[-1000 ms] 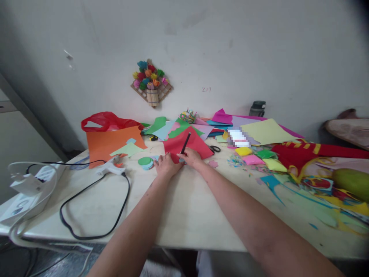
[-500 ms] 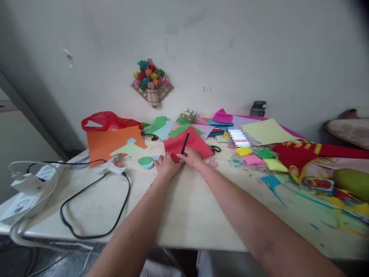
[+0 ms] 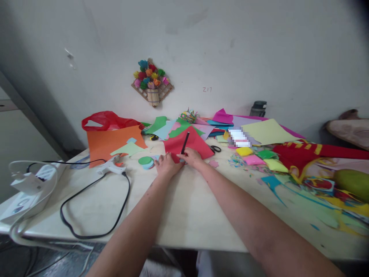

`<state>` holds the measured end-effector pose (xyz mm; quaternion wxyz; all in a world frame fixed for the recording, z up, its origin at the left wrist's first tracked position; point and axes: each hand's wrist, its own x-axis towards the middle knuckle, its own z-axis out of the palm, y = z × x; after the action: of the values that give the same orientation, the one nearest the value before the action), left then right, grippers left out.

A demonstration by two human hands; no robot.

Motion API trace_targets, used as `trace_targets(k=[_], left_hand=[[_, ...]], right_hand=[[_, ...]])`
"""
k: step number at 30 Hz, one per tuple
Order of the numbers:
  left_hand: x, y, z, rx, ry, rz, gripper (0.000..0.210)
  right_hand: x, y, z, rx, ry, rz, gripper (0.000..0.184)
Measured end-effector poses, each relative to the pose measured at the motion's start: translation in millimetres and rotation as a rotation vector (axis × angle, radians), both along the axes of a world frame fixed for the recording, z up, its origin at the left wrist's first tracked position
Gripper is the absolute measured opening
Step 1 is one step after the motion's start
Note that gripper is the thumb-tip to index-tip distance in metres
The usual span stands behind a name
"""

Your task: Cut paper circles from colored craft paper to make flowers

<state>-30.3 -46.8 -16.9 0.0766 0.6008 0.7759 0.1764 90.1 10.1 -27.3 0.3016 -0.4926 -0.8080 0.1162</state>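
My right hand (image 3: pixel 191 158) is closed round a black pen (image 3: pixel 185 143), which stands tilted with its upper end away from me. The pen's lower tip is hidden by my fingers. Beneath both hands lies a sheet of red paper (image 3: pixel 196 144). My left hand (image 3: pixel 167 165) rests with fingers spread on the sheet's near left part, close beside the right. Just left of it are green and light blue paper circles (image 3: pixel 146 161). A pair of scissors (image 3: pixel 215 149) lies at the sheet's right edge, and a pink paper shape (image 3: pixel 213 164) sits near my right wrist.
Orange paper (image 3: pixel 115 138) and a white glue gun (image 3: pixel 112 166) with a looping black cord lie left, by a power strip (image 3: pixel 37 188). Coloured packets (image 3: pixel 253 159), paper scraps (image 3: pixel 272 184) and a green mango-like fruit (image 3: pixel 351 184) cover the right. A bottle (image 3: pixel 258 108) stands at the wall.
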Motion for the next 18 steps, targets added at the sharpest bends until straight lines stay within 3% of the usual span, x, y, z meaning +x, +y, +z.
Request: trace_targets(k=[18], left_hand=[[2.0,-2.6,2.4,-0.016,0.011,0.012,0.081]], right_hand=[[-0.6,7.7,-3.8,-0.058,0.118,-0.013,0.026]])
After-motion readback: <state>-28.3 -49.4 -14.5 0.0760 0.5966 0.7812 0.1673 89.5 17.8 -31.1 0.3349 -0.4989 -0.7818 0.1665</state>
